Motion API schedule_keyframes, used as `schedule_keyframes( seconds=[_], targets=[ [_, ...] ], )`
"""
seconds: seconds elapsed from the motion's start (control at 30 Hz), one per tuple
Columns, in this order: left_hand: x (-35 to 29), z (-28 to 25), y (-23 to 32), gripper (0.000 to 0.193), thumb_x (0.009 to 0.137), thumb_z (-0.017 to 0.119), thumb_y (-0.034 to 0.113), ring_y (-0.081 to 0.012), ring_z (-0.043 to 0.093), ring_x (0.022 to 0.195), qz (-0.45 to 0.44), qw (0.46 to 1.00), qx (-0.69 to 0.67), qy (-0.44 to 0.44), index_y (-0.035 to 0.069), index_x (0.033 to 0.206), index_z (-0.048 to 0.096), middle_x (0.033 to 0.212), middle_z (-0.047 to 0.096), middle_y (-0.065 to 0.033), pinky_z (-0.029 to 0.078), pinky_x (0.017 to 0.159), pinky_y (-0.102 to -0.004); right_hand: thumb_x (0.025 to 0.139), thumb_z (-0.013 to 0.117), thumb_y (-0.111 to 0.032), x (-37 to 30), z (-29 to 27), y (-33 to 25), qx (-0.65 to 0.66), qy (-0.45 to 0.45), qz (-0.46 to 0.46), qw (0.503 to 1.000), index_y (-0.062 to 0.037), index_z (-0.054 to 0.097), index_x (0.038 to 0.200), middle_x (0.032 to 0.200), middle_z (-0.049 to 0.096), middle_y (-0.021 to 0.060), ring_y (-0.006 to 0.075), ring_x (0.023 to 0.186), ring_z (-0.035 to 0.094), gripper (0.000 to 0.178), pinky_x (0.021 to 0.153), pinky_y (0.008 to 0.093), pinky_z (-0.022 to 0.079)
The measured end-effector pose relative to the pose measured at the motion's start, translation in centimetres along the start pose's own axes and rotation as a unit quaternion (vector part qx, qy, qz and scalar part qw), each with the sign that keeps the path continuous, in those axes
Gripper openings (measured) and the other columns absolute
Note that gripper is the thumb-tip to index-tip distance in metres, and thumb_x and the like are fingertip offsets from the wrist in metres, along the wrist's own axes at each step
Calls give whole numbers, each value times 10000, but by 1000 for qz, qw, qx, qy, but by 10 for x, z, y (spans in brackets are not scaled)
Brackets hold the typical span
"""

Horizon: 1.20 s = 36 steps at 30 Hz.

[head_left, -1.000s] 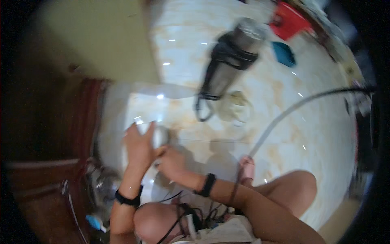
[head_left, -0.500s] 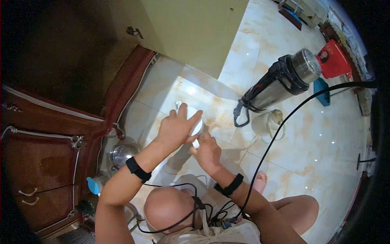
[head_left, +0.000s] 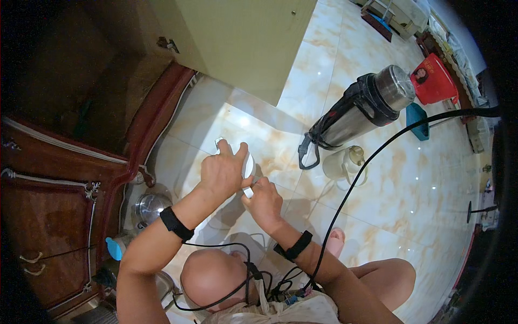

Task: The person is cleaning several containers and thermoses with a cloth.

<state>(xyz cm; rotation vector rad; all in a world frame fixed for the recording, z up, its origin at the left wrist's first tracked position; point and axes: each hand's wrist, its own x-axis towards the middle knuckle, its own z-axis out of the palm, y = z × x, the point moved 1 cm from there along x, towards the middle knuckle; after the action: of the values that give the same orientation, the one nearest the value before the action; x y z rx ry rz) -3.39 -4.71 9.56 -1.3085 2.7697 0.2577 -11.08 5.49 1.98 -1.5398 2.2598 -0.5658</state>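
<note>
Between my two hands is a white rounded object with a slim white end, held above the floor. Its exact kind is hard to make out, since my fingers cover much of it. My left hand grips it from above on the left, and a pale tip shows past the fingertips. From the lower right, my right hand pinches the slim end near the thumb.
An open cabinet is at left, its pale door swung out ahead. Right of my hands stand a large steel flask and a cream jug. A metal pot sits by the cabinet. A black cable crosses the right side.
The whole view has shifted slightly, so everything sits a little further left. The white object looks narrower, as if turned, and both hands still hold it.
</note>
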Motion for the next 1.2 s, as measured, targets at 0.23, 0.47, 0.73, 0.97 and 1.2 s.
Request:
schedule_keyframes(
  seconds=[0.23, 0.47, 0.73, 0.97, 1.2],
  targets=[
    [-5, -14, -28, 961, 500, 730, 509, -378, 513, 962, 91, 992, -45, -73, 112, 1279, 330, 1185, 389, -233, 450, 774, -412, 655, 661, -242, -1, -4, 5, 9, -32, -8, 999, -62, 621, 825, 893, 498, 77, 271, 853, 501, 251, 673, 387, 453],
    [-18, 17, -33, 829, 572, 735, 393, -359, 406, 1099, 88, 981, -168, 51, 86, 1252, 373, 1249, 369, -184, 361, 890, -402, 655, 674, -253, -1, -6, -2, 26, -47, -34, 998, -50, 611, 846, 934, 486, 96, 285, 890, 488, 286, 692, 392, 459],
    [-14, 19, -32, 763, 632, 718, 338, -357, 318, 1177, 67, 971, -231, -8, 77, 1262, 376, 1302, 304, -181, 273, 974, -415, 647, 669, -242, -1, -3, 3, 12, -47, -34, 998, -49, 612, 845, 912, 497, 89, 278, 853, 502, 282, 687, 392, 455],
    [-16, 26, -35, 710, 688, 672, 216, -362, 215, 1235, 65, 918, -391, 8, 63, 1290, 327, 1347, 241, -177, 222, 1011, -398, 662, 643, -231, 0, -5, 2, 28, -58, -30, 997, -46, 613, 857, 915, 505, 95, 282, 852, 513, 270, 706, 386, 448],
    [-15, 37, -41, 699, 708, 624, 156, -350, 214, 1233, 81, 925, -371, 10, 70, 1311, 282, 1357, 221, -164, 180, 1027, -389, 774, 576, -401, 10, -23, 15, 318, -201, 44, 926, -32, 602, 868, 957, 481, 140, 279, 892, 479, 381, 798, 334, 392]
  ],
)
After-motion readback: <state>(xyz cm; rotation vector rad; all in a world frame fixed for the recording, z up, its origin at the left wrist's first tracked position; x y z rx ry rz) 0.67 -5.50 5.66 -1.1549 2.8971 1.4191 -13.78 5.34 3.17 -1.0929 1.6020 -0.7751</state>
